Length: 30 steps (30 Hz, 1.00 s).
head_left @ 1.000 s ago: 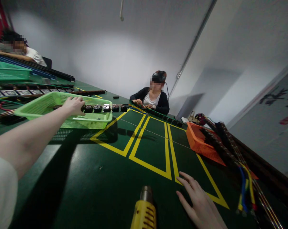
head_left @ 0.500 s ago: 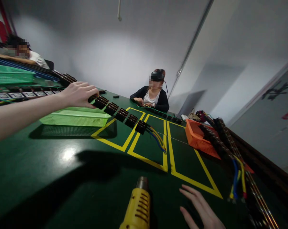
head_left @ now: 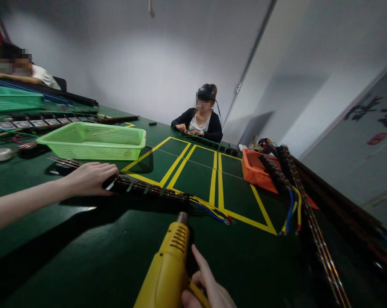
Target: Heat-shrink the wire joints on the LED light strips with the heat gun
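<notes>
My left hand [head_left: 92, 179] is closed around a long strip of black blocks with copper-coloured rods [head_left: 148, 188], which lies low along the green table. Yellow and blue wires with ring terminals [head_left: 212, 210] run out from the strip's right end. A yellow heat gun [head_left: 168, 261] is at the front centre, its metal nozzle [head_left: 183, 218] pointing at the strip near the wires. My right hand [head_left: 209, 286] has its fingers around the gun's handle, the index finger stretched forward along the side. The palm is cut off by the lower edge.
A light green basket [head_left: 93, 141] stands behind my left hand. To the right, an orange basket [head_left: 259, 171] has more wired strips [head_left: 312, 214] leaning over it. Yellow tape frames [head_left: 216, 179] mark the table [head_left: 93, 256]. One person [head_left: 200, 115] works opposite, another [head_left: 26, 72] sits far left.
My left hand has lowered the strip from the air onto the table, closer to me. My right hand has moved left from the tabletop to the heat gun's handle. The view has shifted slightly.
</notes>
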Motion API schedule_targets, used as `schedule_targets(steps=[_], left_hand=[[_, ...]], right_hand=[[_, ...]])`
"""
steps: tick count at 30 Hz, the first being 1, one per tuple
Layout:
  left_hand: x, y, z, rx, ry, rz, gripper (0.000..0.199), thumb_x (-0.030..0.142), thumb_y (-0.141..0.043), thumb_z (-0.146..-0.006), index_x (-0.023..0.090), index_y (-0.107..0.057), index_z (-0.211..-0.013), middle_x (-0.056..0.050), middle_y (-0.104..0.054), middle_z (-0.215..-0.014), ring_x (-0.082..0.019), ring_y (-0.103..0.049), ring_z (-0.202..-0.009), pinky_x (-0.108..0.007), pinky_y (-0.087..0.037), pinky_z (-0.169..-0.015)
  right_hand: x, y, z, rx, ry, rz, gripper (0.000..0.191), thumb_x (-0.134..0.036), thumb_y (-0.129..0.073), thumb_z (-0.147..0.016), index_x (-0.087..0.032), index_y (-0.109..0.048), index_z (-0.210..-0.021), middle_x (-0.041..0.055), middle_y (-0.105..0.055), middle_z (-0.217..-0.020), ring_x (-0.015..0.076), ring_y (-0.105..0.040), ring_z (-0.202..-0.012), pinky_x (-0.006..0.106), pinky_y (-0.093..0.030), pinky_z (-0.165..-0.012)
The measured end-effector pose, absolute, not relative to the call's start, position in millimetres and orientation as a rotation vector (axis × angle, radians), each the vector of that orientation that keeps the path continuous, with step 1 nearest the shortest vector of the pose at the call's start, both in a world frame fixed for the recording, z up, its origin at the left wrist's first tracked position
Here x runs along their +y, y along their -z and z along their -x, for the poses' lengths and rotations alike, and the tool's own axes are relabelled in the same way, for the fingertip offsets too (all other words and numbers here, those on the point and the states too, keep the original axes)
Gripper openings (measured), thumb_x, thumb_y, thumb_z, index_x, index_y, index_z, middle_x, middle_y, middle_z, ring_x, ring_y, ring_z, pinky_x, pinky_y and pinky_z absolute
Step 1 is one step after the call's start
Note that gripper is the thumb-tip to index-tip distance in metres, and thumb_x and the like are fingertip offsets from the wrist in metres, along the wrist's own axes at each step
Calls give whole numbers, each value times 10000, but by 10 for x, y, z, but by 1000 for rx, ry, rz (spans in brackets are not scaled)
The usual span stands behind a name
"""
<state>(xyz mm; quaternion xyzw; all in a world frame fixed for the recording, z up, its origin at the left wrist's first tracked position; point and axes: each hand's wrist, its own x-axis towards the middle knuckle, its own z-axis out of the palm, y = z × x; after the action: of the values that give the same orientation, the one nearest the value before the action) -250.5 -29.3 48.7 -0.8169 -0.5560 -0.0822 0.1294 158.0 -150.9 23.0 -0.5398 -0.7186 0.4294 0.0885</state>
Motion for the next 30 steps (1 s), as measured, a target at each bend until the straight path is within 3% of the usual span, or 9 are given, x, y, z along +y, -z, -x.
schedule_targets(steps=[7, 13, 18, 23, 30], left_hand=[[-263, -350, 2721, -1657, 215, 2376, 474, 521, -550, -794, 170, -513, -1110, -71, -601, -1083, -221, -542, -965, -332, -372, -886], [-213, -403, 2248, -1428, 528, 2566, 334, 398, -452, -895, 188, -522, -1146, -72, -581, -1158, -216, -500, -1104, -370, -347, -983], [-142, -353, 1448, -1137, 620, 2686, 269, 321, -379, -930, 198, -532, -1112, -82, -562, -1141, -190, -545, -1024, -348, -419, -920], [-131, -224, 849, -982, 631, 2767, 244, 262, -376, -934, 215, -534, -1114, -79, -533, -1155, -186, -535, -1026, -331, -448, -893], [-130, -77, 737, -1009, 744, 2758, 237, 225, -368, -932, 219, -547, -1087, -75, -500, -1185, -185, -504, -1029, -329, -455, -889]], right_hand=[[-1526, -364, -1308, -2134, -1218, 1709, 887, -733, -245, -799, -217, -25, -1486, 172, -606, -1162, 382, -568, -1040, 561, -379, -879], [-1514, -453, -1349, -2298, -1222, 1474, 827, -661, -213, -863, -169, 32, -1482, 178, -617, -1127, 336, -580, -1020, 479, -421, -854], [-1505, -414, -1474, -2330, -1155, 1343, 779, -610, -299, -887, -198, -17, -1485, 149, -604, -1163, 286, -593, -1006, 413, -430, -853], [-1501, -446, -1694, -2351, -1126, 1333, 751, -574, -300, -900, -188, -32, -1485, 155, -602, -1152, 281, -585, -1009, 417, -431, -854], [-1497, -491, -1930, -2336, -1096, 1486, 712, -568, -275, -912, -226, -25, -1484, 139, -588, -1163, 263, -567, -1009, 421, -411, -872]])
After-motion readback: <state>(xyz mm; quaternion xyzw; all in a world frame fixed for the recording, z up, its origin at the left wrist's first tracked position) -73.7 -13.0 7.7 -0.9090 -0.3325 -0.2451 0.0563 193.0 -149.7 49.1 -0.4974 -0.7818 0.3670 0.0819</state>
